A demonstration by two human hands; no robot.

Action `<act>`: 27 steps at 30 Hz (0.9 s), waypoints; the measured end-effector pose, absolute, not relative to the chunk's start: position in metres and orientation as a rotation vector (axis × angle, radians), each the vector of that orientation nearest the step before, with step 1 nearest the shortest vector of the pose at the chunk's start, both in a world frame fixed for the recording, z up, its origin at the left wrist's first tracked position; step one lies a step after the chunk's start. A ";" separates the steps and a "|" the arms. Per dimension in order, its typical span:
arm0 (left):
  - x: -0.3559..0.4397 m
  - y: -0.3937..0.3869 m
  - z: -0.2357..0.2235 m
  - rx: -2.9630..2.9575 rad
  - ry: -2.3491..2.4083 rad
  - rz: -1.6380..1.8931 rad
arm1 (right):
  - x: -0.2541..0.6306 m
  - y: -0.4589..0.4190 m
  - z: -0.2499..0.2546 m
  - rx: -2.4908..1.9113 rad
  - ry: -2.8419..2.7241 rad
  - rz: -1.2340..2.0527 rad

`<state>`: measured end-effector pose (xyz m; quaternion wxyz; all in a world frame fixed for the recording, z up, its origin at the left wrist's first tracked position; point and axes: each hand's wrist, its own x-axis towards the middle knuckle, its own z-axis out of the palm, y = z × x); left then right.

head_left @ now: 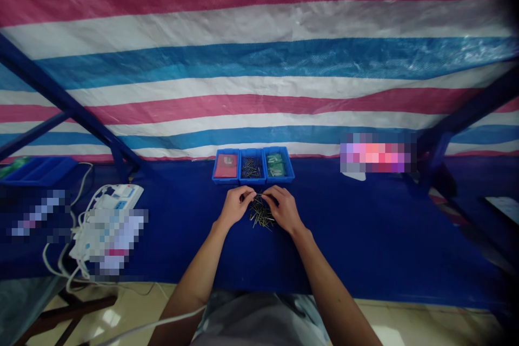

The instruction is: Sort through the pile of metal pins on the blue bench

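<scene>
My left hand [235, 205] and my right hand [284, 210] meet over the blue table, fingertips pinched toward each other. Between them they hold a thin metal piece [259, 194] that looks like a long screw. Below and between the hands lies a loose pile of long, thin screws [261, 217], dull metallic and brassy. Just beyond stand three small blue bins side by side. The left bin [214, 173] holds a red packet [226, 166], the middle bin [252, 180] dark screws [252, 166], and the right bin [290, 172] green-and-clear packets [276, 164].
At left, a white power strip [128, 192] with plugs and white cables [60, 259] lies on the blue table [348, 243]. Blue trays [44, 170] stand at the far left. A striped sheet [259, 59] hangs behind, with blue frame bars [77, 105] at both sides.
</scene>
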<state>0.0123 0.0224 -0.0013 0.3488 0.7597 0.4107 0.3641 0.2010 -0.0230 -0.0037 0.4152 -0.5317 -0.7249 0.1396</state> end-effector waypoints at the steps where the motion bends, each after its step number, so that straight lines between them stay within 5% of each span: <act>1: 0.012 0.022 -0.001 1.967 1.062 0.943 | 0.201 -0.023 -0.003 -1.337 -1.825 0.349; 27: 0.013 0.022 -0.002 1.991 1.066 0.966 | 0.201 -0.024 -0.002 -1.378 -1.797 0.355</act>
